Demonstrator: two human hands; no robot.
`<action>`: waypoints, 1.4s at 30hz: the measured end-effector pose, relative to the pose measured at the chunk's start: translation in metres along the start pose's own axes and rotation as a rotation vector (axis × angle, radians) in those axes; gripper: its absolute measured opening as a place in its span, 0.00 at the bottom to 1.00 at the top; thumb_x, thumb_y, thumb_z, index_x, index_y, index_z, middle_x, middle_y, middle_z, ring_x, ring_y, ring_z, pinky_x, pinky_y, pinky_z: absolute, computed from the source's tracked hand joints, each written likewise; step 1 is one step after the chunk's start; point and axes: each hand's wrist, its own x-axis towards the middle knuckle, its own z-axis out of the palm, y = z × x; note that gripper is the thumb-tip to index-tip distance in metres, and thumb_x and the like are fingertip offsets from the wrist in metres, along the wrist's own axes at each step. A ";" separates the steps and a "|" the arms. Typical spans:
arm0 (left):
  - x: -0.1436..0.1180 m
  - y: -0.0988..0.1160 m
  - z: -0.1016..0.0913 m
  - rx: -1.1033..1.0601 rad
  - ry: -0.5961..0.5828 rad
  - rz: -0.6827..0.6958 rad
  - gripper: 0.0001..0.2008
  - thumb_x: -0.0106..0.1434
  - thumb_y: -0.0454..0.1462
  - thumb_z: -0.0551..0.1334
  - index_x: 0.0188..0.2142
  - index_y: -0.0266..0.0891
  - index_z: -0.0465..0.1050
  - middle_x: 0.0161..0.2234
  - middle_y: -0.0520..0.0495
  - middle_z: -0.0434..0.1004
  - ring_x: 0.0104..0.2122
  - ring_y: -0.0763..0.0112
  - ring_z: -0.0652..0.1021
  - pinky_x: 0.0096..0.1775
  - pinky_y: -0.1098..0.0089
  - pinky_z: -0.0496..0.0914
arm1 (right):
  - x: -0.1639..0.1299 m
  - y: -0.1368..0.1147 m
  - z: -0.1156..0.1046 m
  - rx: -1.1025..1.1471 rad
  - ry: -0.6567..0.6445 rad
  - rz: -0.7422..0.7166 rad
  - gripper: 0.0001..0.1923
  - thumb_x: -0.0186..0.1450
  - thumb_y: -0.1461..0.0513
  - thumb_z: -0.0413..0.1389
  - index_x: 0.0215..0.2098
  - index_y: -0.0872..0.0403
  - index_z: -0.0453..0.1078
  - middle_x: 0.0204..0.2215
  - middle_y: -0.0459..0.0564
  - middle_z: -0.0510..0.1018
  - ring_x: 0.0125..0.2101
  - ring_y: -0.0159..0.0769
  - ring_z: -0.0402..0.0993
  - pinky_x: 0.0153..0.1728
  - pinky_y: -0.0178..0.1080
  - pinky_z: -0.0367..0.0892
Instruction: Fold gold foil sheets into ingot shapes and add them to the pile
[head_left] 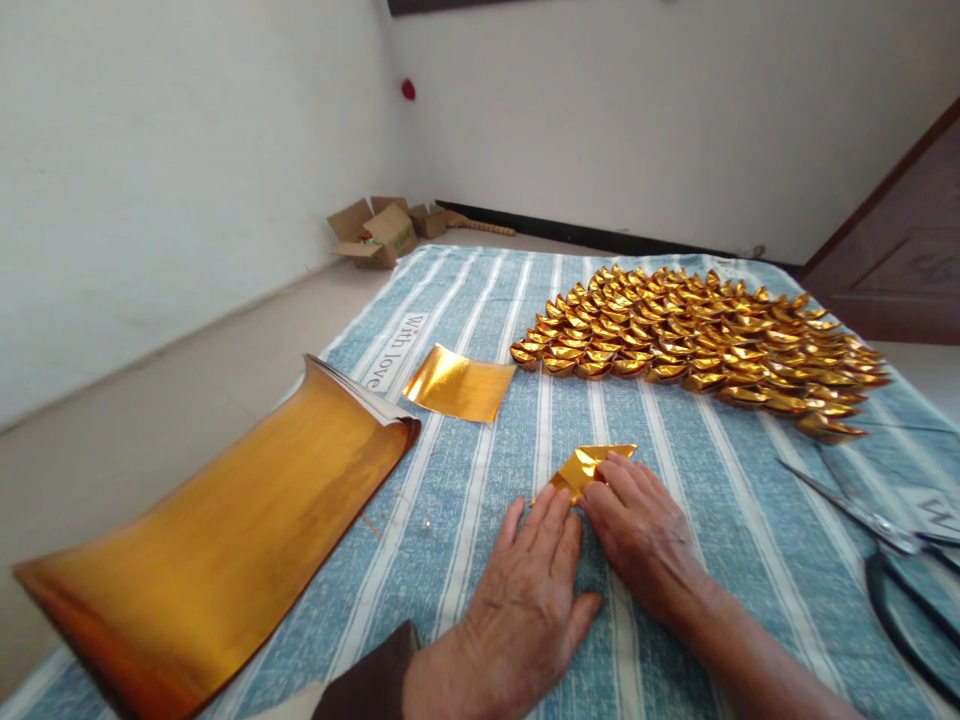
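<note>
A partly folded piece of gold foil paper [579,470] lies on the striped cloth in front of me, with pointed corners and creases showing. My left hand [525,590] rests flat, fingers stretched out, its fingertips pressing the near left edge of the paper. With fingers bent and close together, my right hand [637,525] grips the paper's right side; its fingertips partly cover the fold. Beyond them sits a single flat gold foil sheet [465,388]. A large group of folded gold paper ingots [690,335] stands in rows at the back right.
A thick stack of gold sheets [232,520] lies at the left, overhanging the table edge. Black-handled scissors [892,535] rest open at the right. The blue-and-white striped tablecloth [480,500] covers the table. Open cardboard boxes [382,235] are on the floor beyond.
</note>
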 end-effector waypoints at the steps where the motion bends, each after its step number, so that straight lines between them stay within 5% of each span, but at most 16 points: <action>1: 0.000 0.000 0.000 0.002 -0.004 0.003 0.26 0.65 0.41 0.58 0.59 0.28 0.61 0.61 0.29 0.63 0.63 0.47 0.61 0.59 0.46 0.61 | 0.000 0.000 0.000 -0.005 -0.009 -0.008 0.13 0.70 0.64 0.46 0.32 0.55 0.70 0.35 0.55 0.74 0.44 0.45 0.70 0.45 0.48 0.68; 10: 0.000 -0.002 -0.001 -0.020 -0.011 -0.011 0.31 0.64 0.40 0.58 0.63 0.31 0.53 0.62 0.32 0.61 0.64 0.51 0.60 0.60 0.46 0.59 | -0.004 0.002 -0.003 -0.046 -0.100 -0.068 0.12 0.68 0.66 0.47 0.44 0.54 0.71 0.41 0.58 0.73 0.49 0.49 0.68 0.47 0.51 0.68; 21: -0.002 -0.005 -0.001 -0.037 -0.008 -0.027 0.30 0.64 0.41 0.59 0.63 0.34 0.55 0.62 0.34 0.63 0.63 0.51 0.62 0.60 0.45 0.60 | -0.008 0.020 -0.025 0.062 -0.223 -0.204 0.20 0.67 0.68 0.49 0.56 0.52 0.66 0.54 0.61 0.68 0.55 0.50 0.64 0.51 0.54 0.68; 42: -0.002 -0.015 -0.004 0.051 -0.042 0.008 0.29 0.66 0.45 0.59 0.62 0.34 0.57 0.62 0.34 0.62 0.62 0.54 0.64 0.59 0.46 0.60 | -0.005 0.019 -0.024 0.121 -0.227 -0.168 0.15 0.63 0.64 0.59 0.48 0.51 0.70 0.52 0.59 0.69 0.56 0.50 0.65 0.53 0.57 0.66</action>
